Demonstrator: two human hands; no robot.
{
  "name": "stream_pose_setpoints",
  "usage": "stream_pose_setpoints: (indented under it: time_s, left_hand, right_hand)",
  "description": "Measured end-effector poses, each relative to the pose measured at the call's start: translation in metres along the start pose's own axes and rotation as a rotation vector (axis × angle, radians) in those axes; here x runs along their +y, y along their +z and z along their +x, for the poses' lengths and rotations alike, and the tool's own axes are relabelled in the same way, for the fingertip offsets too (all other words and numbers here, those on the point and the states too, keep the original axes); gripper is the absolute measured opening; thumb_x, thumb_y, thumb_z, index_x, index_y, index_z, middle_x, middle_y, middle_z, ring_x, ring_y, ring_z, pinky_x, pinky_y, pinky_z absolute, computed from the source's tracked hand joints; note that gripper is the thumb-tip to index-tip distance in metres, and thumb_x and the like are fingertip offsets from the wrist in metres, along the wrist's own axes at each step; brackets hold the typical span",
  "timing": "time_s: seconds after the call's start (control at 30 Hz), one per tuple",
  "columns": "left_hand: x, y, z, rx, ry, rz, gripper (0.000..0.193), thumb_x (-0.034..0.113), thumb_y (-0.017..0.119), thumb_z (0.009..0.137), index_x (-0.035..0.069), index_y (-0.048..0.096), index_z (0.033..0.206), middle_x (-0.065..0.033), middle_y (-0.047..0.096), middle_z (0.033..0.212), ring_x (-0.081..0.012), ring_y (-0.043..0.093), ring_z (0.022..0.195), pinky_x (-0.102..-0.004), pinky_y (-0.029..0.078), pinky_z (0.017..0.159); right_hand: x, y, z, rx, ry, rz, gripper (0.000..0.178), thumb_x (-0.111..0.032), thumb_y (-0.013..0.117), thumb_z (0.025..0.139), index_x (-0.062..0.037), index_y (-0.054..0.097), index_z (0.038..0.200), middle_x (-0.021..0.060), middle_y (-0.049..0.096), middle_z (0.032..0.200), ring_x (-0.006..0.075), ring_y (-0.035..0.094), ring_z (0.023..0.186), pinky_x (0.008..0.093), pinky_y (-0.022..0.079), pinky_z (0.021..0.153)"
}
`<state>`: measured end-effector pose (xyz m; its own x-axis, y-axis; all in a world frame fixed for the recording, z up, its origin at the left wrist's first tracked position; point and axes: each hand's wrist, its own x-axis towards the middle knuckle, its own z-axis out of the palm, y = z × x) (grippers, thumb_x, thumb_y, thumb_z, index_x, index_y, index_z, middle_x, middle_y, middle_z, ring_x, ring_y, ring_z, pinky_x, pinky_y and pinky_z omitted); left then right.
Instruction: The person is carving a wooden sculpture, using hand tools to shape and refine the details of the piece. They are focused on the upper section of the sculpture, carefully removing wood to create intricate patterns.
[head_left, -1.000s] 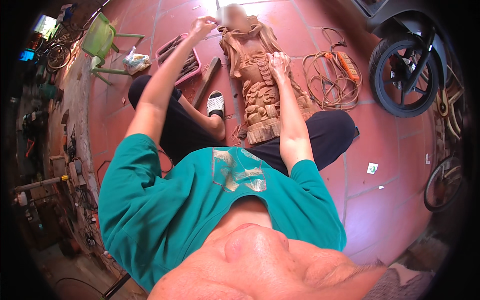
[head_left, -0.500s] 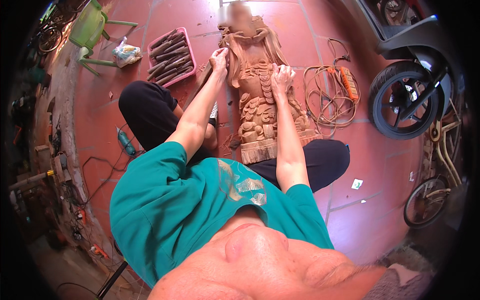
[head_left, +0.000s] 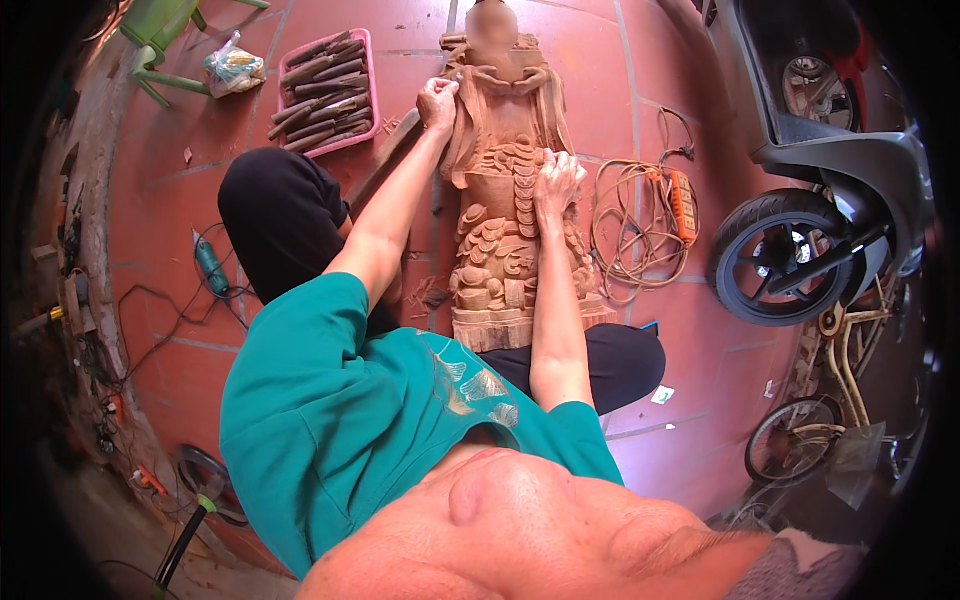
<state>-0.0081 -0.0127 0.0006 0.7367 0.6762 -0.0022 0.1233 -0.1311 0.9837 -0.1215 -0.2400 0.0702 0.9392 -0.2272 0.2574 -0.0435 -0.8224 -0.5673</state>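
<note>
A carved brown wooden statue (head_left: 493, 190) lies on its back between my bent legs, its base towards me and its head away. Raised rows of overlapping discs, folds and long sleeves cover its front. My left hand (head_left: 437, 104) is closed at the outer edge of the statue's left-side sleeve, thumb and fingers pressed together. On the other side, my right hand (head_left: 558, 186) rests against the statue's body beside the hanging string of carved discs, fingers curled in. What either hand pinches is too small or hidden to make out.
A pink basket (head_left: 371, 84) of wooden-handled carving tools sits at the far left, near a plastic bag (head_left: 235, 68) and green chair (head_left: 160, 25). A teal power tool (head_left: 211, 266) lies left of my knee. To the right are an orange power strip (head_left: 684, 208), its coiled cord and a motorbike wheel (head_left: 785, 258).
The whole view has shifted, so the statue and motorbike sit lower in the picture. Both hands stay at nearly the same places on the statue, still closed.
</note>
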Motion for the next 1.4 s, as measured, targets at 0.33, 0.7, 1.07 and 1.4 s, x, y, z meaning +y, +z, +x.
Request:
stream_pose_setpoints:
  time_s: [0.33,0.7,1.07,1.4]
  left_hand:
    - [0.002,0.003,-0.022,0.032,0.049,0.121,0.024,0.024,0.075,0.077,0.001,0.069,0.080,-0.0175,0.071,0.076,-0.0298,0.069,0.074,-0.0412,0.052,0.072]
    - [0.000,0.008,0.011,0.046,0.069,0.176,0.025,0.025,0.075,0.077,0.001,0.071,0.080,-0.0159,0.072,0.077,-0.0254,0.069,0.073,-0.0385,0.053,0.071]
    - [0.006,0.008,0.024,0.019,-0.046,0.158,0.021,0.022,0.078,0.077,0.002,0.072,0.079,-0.0155,0.072,0.077,-0.0223,0.069,0.074,-0.0372,0.053,0.070]
    - [-0.008,0.004,-0.005,-0.005,0.035,0.102,0.020,0.018,0.078,0.077,0.000,0.070,0.079,-0.0111,0.071,0.074,-0.0181,0.066,0.071,-0.0351,0.052,0.069]
  right_hand:
    - [-0.003,0.000,0.002,-0.051,0.145,-0.050,0.034,-0.036,0.052,0.098,-0.0047,0.064,0.094,0.0124,0.061,0.108,0.0354,0.046,0.113,0.0523,0.036,0.096]
    - [-0.004,0.006,0.004,-0.079,0.180,-0.023,0.038,-0.042,0.048,0.099,-0.0078,0.063,0.096,0.0075,0.060,0.113,0.0322,0.045,0.121,0.0623,0.033,0.097]
    - [-0.010,-0.001,0.002,-0.107,0.217,-0.047,0.040,-0.043,0.046,0.100,-0.0081,0.065,0.100,0.0077,0.061,0.117,0.0329,0.046,0.121,0.0643,0.031,0.098]
    - [-0.009,-0.002,0.001,-0.093,0.222,-0.030,0.036,-0.041,0.049,0.099,-0.0089,0.063,0.097,0.0058,0.060,0.114,0.0300,0.045,0.123,0.0700,0.029,0.100]
